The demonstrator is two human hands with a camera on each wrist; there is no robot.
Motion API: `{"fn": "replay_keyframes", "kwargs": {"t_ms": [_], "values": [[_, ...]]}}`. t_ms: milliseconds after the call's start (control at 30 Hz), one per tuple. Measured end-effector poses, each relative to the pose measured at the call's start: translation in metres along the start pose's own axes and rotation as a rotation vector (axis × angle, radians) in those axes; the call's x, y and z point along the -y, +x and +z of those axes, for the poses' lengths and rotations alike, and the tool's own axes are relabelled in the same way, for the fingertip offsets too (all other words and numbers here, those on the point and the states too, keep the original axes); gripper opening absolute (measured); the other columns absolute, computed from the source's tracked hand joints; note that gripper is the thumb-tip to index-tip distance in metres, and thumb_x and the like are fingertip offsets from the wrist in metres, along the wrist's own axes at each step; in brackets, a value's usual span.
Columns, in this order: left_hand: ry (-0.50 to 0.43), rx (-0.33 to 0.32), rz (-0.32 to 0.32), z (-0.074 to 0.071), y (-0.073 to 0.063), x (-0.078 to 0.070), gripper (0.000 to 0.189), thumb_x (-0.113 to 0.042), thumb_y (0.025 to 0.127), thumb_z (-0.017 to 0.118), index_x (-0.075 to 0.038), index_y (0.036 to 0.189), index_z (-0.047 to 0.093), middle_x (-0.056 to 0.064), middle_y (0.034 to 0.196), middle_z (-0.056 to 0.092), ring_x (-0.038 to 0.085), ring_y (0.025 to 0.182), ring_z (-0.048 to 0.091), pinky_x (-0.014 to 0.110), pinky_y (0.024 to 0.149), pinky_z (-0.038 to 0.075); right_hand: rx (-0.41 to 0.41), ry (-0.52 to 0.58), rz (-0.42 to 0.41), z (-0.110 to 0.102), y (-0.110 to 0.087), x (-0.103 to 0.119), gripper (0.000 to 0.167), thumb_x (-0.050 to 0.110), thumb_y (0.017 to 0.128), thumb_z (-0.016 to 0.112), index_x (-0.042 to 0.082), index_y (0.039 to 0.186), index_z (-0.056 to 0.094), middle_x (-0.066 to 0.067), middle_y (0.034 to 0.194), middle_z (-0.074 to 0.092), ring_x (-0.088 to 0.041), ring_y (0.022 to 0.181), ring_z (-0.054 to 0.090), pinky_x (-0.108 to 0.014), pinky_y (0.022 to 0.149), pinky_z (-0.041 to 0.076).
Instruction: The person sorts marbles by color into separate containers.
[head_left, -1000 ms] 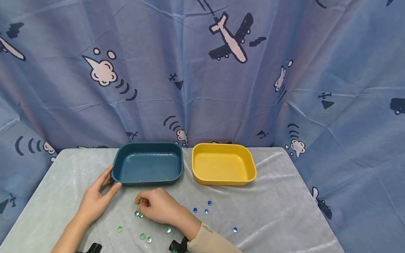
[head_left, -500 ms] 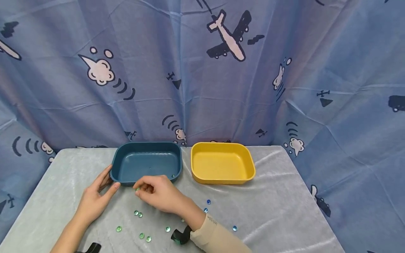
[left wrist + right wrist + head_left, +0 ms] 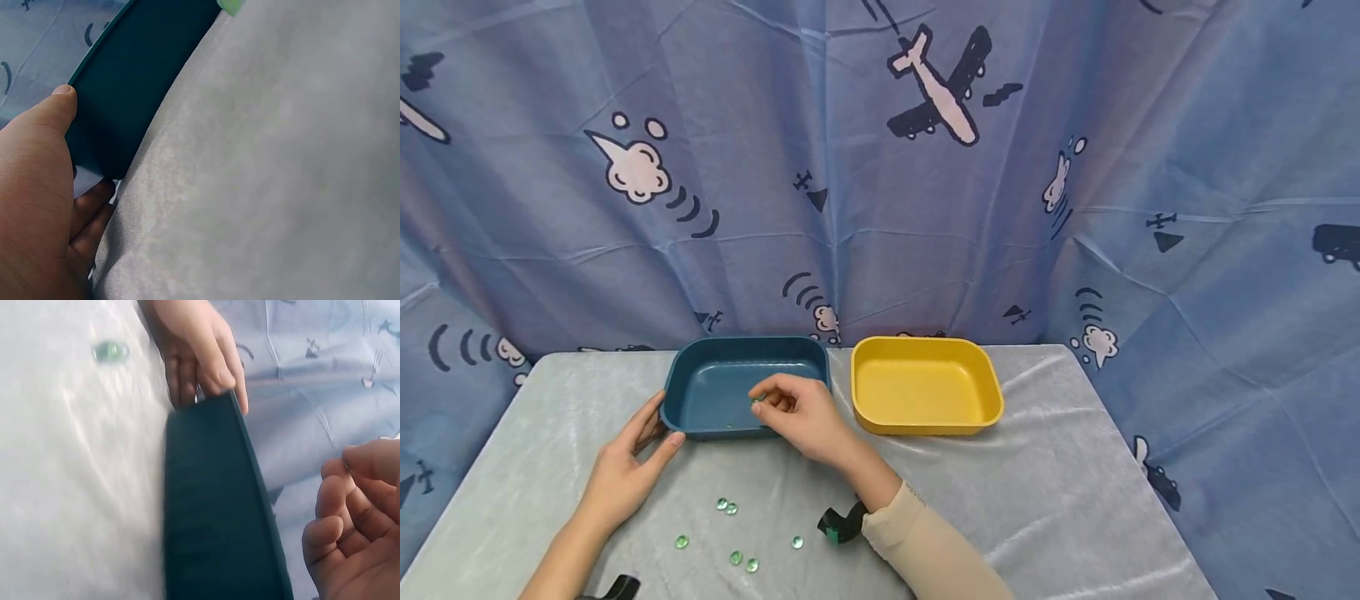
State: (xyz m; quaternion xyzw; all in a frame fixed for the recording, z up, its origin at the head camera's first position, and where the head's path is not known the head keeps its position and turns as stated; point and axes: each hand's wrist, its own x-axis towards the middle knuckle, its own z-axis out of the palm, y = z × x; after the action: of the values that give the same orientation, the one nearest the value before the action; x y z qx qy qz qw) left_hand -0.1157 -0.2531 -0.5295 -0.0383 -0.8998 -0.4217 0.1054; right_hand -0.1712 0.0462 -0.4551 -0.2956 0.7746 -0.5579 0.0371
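Observation:
My right hand (image 3: 801, 414) is above the front right of the dark teal bin (image 3: 703, 434). Between thumb and index finger it pinches a small green glass bead (image 3: 757, 400); only an edge of it shows in the right wrist view. My left hand (image 3: 625, 473) holds the bin at its front left corner, thumb (image 3: 59, 103) against the rim and the other fingers around the side. A green speck lies inside the bin near the front wall. Loose green beads (image 3: 735, 557) are scattered on the cloth in front.
A yellow bin (image 3: 927, 390) stands right of the teal one, a narrow gap between them. Grey cloth (image 3: 1037, 500) covers the table. A patterned blue curtain (image 3: 760, 167) hangs behind. The right forearm with its wrist camera (image 3: 842, 525) crosses the middle.
My right hand has lifted the pinched green bead from the table and carried it up and right to over the teal bin. The forearm now hides the blue beads. My left hand stays put.

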Motion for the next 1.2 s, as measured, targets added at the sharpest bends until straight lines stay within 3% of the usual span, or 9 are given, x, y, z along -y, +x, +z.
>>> {"fn": "replay_keyframes", "kwargs": {"t_ms": [433,1200], "values": [[-0.011,0.016,-0.011,-0.001,-0.003,0.002,0.08,-0.032,0.107,0.075,-0.028,0.174,0.031,0.02,0.156,0.058,0.048,0.131,0.064,0.074,0.104,0.046,-0.041,-0.028,0.11,-0.018,0.005,-0.015,0.015,0.019,0.108,0.072,0.013,0.12,0.078,0.004,0.09,0.069,-0.014,0.073,0.058,-0.024,0.064,0.05],[-0.001,0.006,-0.012,-0.001,-0.001,0.0,0.081,-0.034,0.107,0.075,-0.029,0.175,0.031,0.02,0.156,0.058,0.048,0.131,0.063,0.074,0.104,0.047,-0.1,-0.057,0.15,-0.031,0.009,-0.017,0.014,0.014,0.106,0.074,0.011,0.119,0.079,0.002,0.086,0.067,-0.012,0.071,0.055,-0.022,0.063,0.047]]}}
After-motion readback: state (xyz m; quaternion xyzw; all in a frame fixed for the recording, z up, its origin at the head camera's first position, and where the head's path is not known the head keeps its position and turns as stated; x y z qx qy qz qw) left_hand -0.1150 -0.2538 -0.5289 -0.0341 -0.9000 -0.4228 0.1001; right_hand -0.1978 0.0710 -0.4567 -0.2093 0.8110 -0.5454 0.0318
